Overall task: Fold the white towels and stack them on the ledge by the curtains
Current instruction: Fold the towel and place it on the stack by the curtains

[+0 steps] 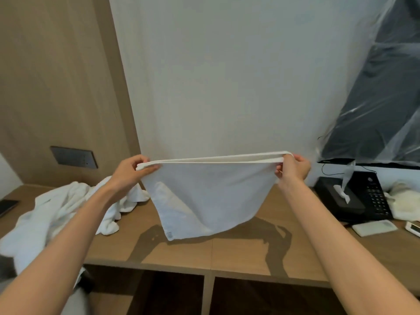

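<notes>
A white towel [204,194], doubled over, hangs in the air above the wooden ledge [227,253]. My left hand [133,170] pinches its top left corners and my right hand [293,168] pinches the top right corners, keeping the upper edge taut. The towel's lower edge droops just above the wood, with a small label at the bottom left corner. A loose heap of white towels [61,212] lies crumpled on the ledge to the left, partly behind my left forearm.
A black telephone [372,196] and a black tissue box [338,198] sit on the ledge at right, with a white remote-like slab [375,227] in front. A plastic-wrapped dark screen [381,105] leans at upper right. A grey socket plate [73,156] is on the wood panel.
</notes>
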### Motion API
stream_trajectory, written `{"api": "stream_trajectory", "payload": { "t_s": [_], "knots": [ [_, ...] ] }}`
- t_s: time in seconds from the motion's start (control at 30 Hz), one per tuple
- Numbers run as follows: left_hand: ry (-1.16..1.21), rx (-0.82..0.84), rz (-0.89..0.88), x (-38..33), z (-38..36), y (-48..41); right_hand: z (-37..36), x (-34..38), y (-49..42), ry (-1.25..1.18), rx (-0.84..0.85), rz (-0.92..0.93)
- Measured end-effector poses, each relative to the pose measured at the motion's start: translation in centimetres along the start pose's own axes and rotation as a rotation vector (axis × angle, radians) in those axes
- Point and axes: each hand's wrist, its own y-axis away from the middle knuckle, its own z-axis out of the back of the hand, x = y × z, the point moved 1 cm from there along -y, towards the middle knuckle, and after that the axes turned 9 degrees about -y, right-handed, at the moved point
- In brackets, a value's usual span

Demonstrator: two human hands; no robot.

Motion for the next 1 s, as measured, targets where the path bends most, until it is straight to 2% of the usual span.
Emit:
{"api": "stream_trajectory", "payload": {
  "t_s": [0.1,0.3,0.37,0.43,0.5,0.63,0.77,0.83,0.9,1.0],
  "knots": [
    [0.047,-0.009,0.029,0.0,-0.5,2.3,1.5,0.4,1.2,-0.07,0.045,-0.039],
    [0.158,-0.02,-0.011,-1.7,0.7,7.2,5.4,2.5,5.8,-0.172,0.061,0.11],
    [0.234,0.01,-0.004,-1.9,1.1,9.1,7.1,2.8,7.3,-0.194,0.028,0.107],
    [0.381,0.031,0.063,-1.6,0.9,10.9,9.3,2.7,8.7,-0.184,-0.031,0.088],
    [0.416,0.019,0.126,-1.0,0.2,12.8,11.7,2.3,9.9,-0.149,-0.082,0.068],
    [0.347,-0.025,0.16,0.0,-1.7,16.1,16.4,1.1,11.4,-0.005,-0.119,0.009],
    [0.132,-0.085,0.095,1.2,-2.7,18.1,19.4,-0.5,11.5,0.136,0.012,-0.265],
    [-0.016,-0.026,-0.032,2.6,-2.7,18.3,20.4,-1.5,11.3,0.242,0.083,-0.366],
    [-0.21,0.119,-0.158,4.2,-2.7,18.2,21.1,-2.5,10.7,0.384,0.092,-0.386],
    [-0.355,0.182,-0.16,6.6,-3.5,17.6,21.3,-4.0,9.6,0.501,0.084,-0.403]
  ]
}}
